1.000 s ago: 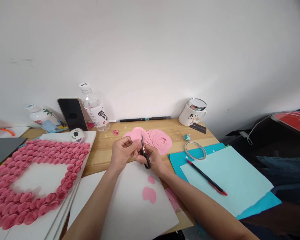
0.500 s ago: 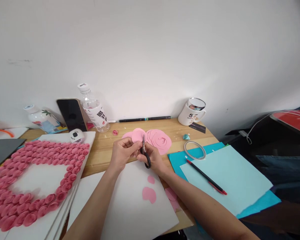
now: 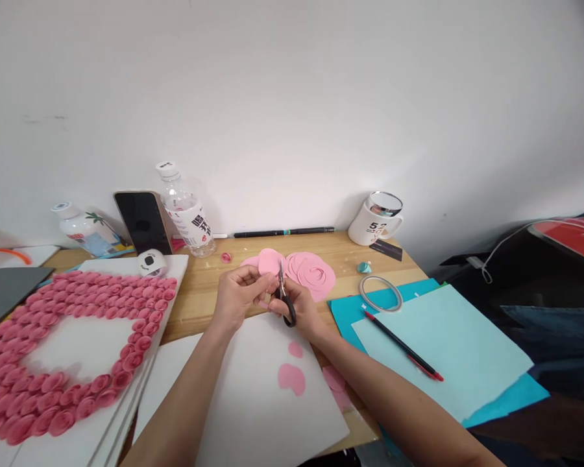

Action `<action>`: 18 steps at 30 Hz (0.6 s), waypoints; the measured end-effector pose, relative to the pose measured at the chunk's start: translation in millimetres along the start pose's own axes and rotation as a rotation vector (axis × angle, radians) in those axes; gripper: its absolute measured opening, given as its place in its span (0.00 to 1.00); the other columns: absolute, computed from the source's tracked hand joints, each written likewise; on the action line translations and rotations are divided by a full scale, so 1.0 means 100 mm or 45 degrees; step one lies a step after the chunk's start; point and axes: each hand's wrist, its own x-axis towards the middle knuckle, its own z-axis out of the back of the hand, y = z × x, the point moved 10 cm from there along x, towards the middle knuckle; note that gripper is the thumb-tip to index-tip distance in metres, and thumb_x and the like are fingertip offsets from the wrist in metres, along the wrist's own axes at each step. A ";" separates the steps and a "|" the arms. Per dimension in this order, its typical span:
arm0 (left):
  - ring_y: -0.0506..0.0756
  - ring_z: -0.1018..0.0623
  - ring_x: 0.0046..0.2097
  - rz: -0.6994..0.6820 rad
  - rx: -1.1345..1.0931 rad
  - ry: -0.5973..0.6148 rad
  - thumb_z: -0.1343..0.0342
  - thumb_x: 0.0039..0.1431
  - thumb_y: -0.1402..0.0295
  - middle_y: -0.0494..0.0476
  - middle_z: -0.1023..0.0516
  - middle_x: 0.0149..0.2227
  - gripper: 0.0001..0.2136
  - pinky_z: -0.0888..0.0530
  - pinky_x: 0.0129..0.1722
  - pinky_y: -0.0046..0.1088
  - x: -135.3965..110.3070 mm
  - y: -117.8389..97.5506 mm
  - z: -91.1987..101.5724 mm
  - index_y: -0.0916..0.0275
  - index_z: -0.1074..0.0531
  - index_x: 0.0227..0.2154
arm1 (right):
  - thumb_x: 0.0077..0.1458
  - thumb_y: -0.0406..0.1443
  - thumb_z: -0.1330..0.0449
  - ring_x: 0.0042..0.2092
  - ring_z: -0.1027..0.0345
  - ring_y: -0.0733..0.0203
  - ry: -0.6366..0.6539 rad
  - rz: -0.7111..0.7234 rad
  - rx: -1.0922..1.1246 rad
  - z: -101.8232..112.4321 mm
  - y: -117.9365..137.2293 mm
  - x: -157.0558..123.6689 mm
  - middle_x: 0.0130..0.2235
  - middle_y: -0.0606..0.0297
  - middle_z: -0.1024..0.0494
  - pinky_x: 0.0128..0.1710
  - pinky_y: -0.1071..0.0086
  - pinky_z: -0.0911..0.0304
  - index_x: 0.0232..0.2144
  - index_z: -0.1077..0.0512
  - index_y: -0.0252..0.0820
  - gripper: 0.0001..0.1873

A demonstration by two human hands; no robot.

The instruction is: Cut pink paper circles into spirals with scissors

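Note:
Between the thumb and fingers of my left hand [image 3: 241, 293] is a round piece of pink paper [image 3: 268, 261]. My right hand [image 3: 299, 308] is closed around black-handled scissors [image 3: 285, 301], their blades pointing up beside the paper's right edge. Where the blades meet the paper is partly hidden by my fingers. Behind my hands lies a fan of pink paper circles [image 3: 316, 275] on the wooden table. Two pink scraps, a larger one [image 3: 292, 379] and a smaller one [image 3: 295, 349], rest on the white board [image 3: 257, 415] beneath my forearms.
On the left, a white board carries rows of pink paper roses [image 3: 78, 292]. A phone [image 3: 143, 220] and a water bottle [image 3: 189, 217] stand by the wall. To the right are a mug [image 3: 370, 224], a tape roll [image 3: 367, 285], light blue paper [image 3: 457, 337] and a black pen [image 3: 399, 340].
The whole view has shifted slightly. The scissors and the pink paper have turned a little relative to each other, while both hands keep nearly the same place and hold.

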 end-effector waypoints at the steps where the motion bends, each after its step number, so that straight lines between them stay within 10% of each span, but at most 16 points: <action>1: 0.44 0.36 0.17 -0.001 -0.005 0.002 0.37 0.45 0.65 0.46 0.34 0.14 0.12 0.37 0.16 0.20 0.00 0.00 0.00 0.64 0.32 0.15 | 0.43 0.45 0.36 0.21 0.47 0.70 0.002 -0.005 0.005 0.00 -0.01 0.00 0.20 0.74 0.38 0.22 0.74 0.49 0.28 0.35 0.41 0.17; 18: 0.44 0.36 0.16 -0.086 0.030 -0.126 0.37 0.44 0.65 0.45 0.33 0.14 0.08 0.38 0.16 0.20 -0.03 -0.08 0.05 0.64 0.28 0.21 | 0.45 0.42 0.37 0.20 0.45 0.70 -0.024 0.000 -0.003 0.02 -0.06 0.00 0.18 0.74 0.36 0.21 0.74 0.48 0.27 0.35 0.41 0.14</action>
